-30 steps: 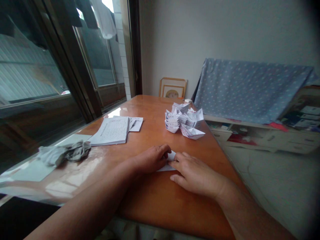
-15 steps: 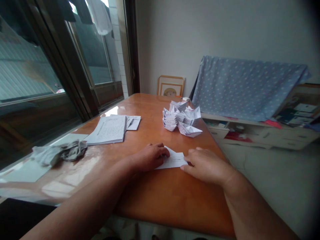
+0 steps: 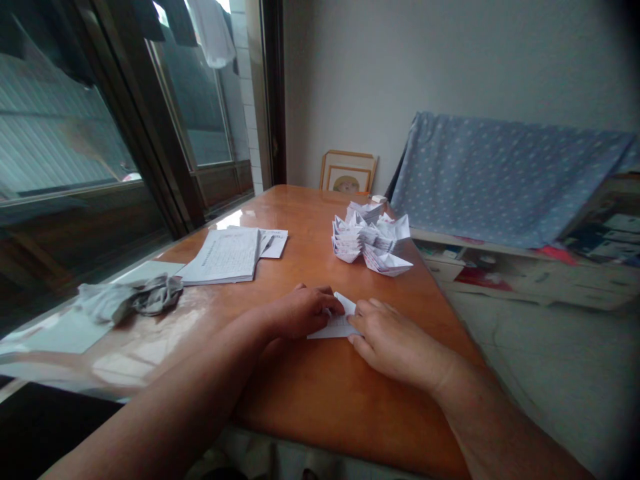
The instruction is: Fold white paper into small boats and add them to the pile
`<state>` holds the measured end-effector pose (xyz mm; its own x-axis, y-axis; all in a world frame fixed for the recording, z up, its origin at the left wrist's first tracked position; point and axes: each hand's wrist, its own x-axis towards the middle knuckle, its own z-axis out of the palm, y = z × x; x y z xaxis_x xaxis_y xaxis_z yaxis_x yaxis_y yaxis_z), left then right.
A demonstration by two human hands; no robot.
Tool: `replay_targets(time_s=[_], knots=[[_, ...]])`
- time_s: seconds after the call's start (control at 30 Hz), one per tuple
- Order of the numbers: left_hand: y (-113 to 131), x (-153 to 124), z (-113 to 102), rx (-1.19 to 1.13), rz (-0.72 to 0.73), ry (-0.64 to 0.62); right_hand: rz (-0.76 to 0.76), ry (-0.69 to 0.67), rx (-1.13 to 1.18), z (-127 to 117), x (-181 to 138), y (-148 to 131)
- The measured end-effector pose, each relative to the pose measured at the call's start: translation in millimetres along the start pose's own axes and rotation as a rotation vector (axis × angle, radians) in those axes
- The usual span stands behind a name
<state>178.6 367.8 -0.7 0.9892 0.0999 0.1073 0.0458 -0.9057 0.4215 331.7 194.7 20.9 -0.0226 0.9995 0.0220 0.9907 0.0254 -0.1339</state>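
Observation:
A folded sheet of white paper [image 3: 335, 327] lies on the wooden table near its front, pinched between my two hands. My left hand [image 3: 300, 313] presses its left end, with the fingertips curled over the fold. My right hand [image 3: 393, 341] holds its right end, and the fingers hide part of the sheet. Beyond them stands a heap of folded white paper boats [image 3: 367, 240], not touched by either hand. The orange-brown tabletop [image 3: 320, 400] is glossy.
A stack of written papers [image 3: 223, 257] and a crumpled grey cloth [image 3: 133, 297] lie left on the table, beside a window [image 3: 75, 120]. A framed picture [image 3: 349, 172] stands behind the table's far end. A blue dotted cloth [image 3: 480, 180] drapes over a low cabinet [image 3: 525, 273] to the right.
My hands have moved closer together over the paper, and my right hand now covers its right end. The sheet looks narrower than half a second ago. The head view has shifted slightly.

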Motion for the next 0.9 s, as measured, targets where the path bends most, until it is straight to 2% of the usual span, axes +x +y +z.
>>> replay_targets(time_s=[0.27, 0.47, 0.6, 0.9], knots=[[-20, -4, -1, -0.174, -0.001, -0.011, -0.092, 0.017, 0.029, 5, 6, -17], [-29, -2, 1, -0.547, -0.093, -0.08, -0.096, 0.024, 0.044, 7, 10, -29], [-30, -1, -1, -0.708, -0.151, -0.116, -0.129, 0.035, 0.042, 12, 13, -34], [-26, -1, -2, -0.79, -0.181, -0.035, -0.137, 0.027, 0.073, 12, 21, -39]])
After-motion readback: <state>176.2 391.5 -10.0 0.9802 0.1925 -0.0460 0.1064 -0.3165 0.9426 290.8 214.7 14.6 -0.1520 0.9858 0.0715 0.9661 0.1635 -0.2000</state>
